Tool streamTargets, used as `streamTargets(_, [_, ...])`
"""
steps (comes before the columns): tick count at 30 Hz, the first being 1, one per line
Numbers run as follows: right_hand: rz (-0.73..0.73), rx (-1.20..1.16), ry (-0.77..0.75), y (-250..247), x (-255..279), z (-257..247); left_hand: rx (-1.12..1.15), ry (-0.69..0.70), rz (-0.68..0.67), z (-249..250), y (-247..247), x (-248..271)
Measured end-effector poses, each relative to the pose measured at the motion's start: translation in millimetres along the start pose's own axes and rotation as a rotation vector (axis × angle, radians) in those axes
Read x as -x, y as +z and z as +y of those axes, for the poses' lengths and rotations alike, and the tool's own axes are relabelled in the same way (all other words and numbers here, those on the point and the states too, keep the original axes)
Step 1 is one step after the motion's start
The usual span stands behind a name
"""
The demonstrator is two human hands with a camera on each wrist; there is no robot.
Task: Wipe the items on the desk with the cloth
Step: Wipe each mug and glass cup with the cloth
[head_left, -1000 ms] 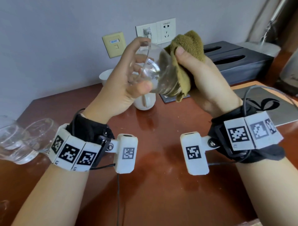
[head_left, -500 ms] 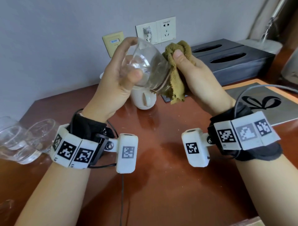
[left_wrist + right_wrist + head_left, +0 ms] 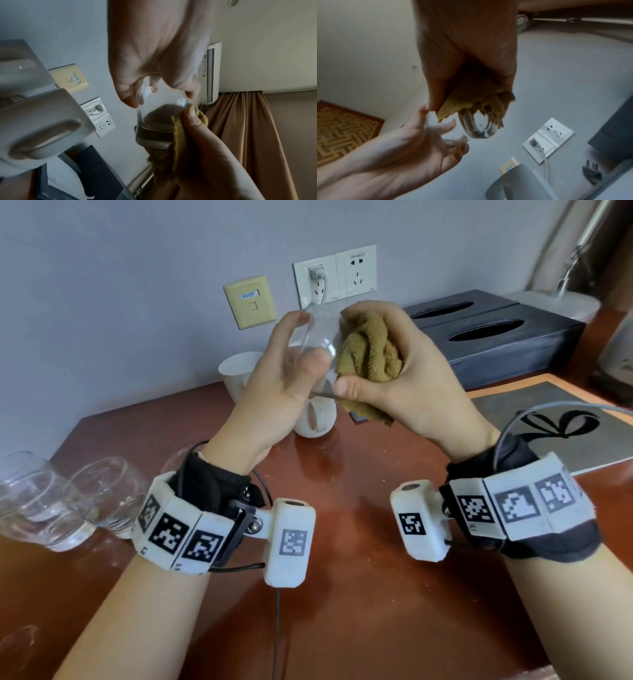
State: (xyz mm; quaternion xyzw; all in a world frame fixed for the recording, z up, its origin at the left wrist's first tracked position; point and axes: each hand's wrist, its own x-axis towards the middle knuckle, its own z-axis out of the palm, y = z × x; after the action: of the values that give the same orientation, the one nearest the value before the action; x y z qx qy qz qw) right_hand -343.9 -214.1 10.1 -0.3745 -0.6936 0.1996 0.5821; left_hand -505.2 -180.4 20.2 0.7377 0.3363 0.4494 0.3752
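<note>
Wiping one clear drinking glass (image 3: 313, 344), held up above the white mug (image 3: 315, 419): left hand (image 3: 277, 392) is gripping it, right hand (image 3: 397, 371) is clutching the olive cloth (image 3: 370, 350) against its side. Next probably means turning the glass for unwiped areas.

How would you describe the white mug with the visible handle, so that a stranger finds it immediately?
Start at the double wall socket above the wooden desk. Directly below it two white mugs stand together. The wanted mug is the nearer one, partly hidden behind the raised hands, and shows its handle; the rear mug shows none.
</note>
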Motion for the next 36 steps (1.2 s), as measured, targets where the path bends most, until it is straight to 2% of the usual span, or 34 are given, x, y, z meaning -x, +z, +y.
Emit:
streamTargets(9, [0.216, 0.153, 0.119, -7.3, -9.4, -8.1, -0.021, 0.054, -0.007, 3.3, 15.2, 5.3])
streamTargets(13, [0.115, 0.158, 0.121, -8.6, -10.5, -9.3, -0.018, 0.011, 0.038, 9.8, 15.7, 8.6])
streamTargets(17, [-0.018, 0.206, 0.017, -1.7, -8.8, -14.7, -0.051, -0.010, 0.059, 9.9, 11.0, 6.7])
streamTargets(21, [-0.021, 0.212, -0.028, 5.5, -13.4, -14.3, -0.058, -0.052, 0.042, 14.0, 14.8, 7.7])
streamTargets(26, [0.036, 0.059, 0.005, 5.2, -21.4, -12.8, -0.044, -0.043, 0.041, 15.7, 15.5, 9.3])
streamTargets(30, [0.077, -0.068, 0.137, -5.5, -24.2, -6.8, -0.016, -0.049, 0.005, 17.6, 14.9, 10.6])
streamTargets(33, [0.097, -0.119, 0.323, -7.0, -19.2, -2.4, 0.009, -0.066, -0.007, 18.9, 14.1, 10.5])
streamTargets(36, [0.095, -0.264, 0.521, -9.3, -16.0, 3.6, 0.072, -0.101, 0.011, 21.6, 14.4, 10.7])
